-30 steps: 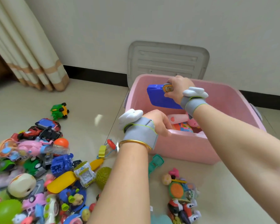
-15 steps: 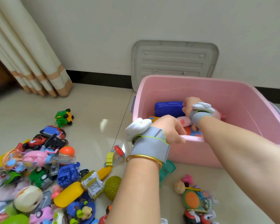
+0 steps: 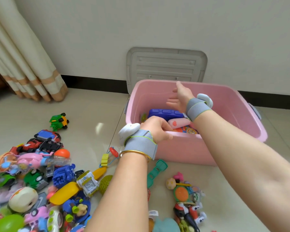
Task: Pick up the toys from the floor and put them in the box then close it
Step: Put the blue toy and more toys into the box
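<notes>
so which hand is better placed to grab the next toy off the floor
Right, probably: the right hand is open and empty over the pink box, the left hand grips its near rim, and a toy cluster lies beneath the right arm.

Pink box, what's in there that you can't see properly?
Head view only:
- Toys in the pink box: mostly hidden by its near wall and both arms; only the blue toy shows clearly.
- Left hand fingertips: curled over the rim, out of sight.
- Grey lid: bottom hidden behind the box.
- Right hand: blurred.
</notes>
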A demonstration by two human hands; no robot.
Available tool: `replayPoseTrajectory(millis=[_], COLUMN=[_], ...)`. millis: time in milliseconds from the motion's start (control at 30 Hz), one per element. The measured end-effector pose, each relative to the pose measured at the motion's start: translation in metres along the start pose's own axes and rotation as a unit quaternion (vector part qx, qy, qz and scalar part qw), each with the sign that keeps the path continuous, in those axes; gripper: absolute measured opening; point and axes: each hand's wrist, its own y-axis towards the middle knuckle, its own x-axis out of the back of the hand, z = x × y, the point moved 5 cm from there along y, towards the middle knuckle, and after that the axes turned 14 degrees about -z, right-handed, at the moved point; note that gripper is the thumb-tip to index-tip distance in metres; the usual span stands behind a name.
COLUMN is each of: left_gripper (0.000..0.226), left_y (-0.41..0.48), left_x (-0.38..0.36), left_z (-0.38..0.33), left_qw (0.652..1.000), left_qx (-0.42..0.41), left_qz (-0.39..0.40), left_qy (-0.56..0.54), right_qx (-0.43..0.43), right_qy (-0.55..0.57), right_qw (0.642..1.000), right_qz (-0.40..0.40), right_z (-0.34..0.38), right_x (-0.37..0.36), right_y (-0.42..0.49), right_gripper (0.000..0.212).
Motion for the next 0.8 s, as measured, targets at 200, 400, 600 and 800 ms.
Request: replayPoseTrajectory(millis=[200, 400, 600, 800], left_gripper=[0.031, 0.022, 0.036, 0.06], left_y=[-0.027, -0.074, -0.075, -0.081], left_x=[-0.001, 0.008, -0.035, -0.098], left_z=[-0.005, 0.006, 0.072, 0.106], left_qw=[0.975, 0.934, 0.971, 0.958], left_qx=[0.016, 0.001, 0.15, 0.136], left_qz=[-0.222, -0.356, -0.159, 0.088], left_qy=[0.023, 0.036, 0.098, 0.235], right_qx=[0.121, 0.12, 0.136, 0.149], right_qy=[0.026, -0.3, -0.638, -0.667], right_qw=[0.991, 0.941, 0.752, 0.721], right_qz=[0.043, 0.098, 0.094, 0.115], right_z=[-0.001, -0.111, -0.207, -0.222], right_x=[0.051, 0.104, 0.138, 0.127], right_y=[-0.097, -0.124, -0.095, -0.087], right_gripper=[0.035, 0.025, 0.058, 0.078])
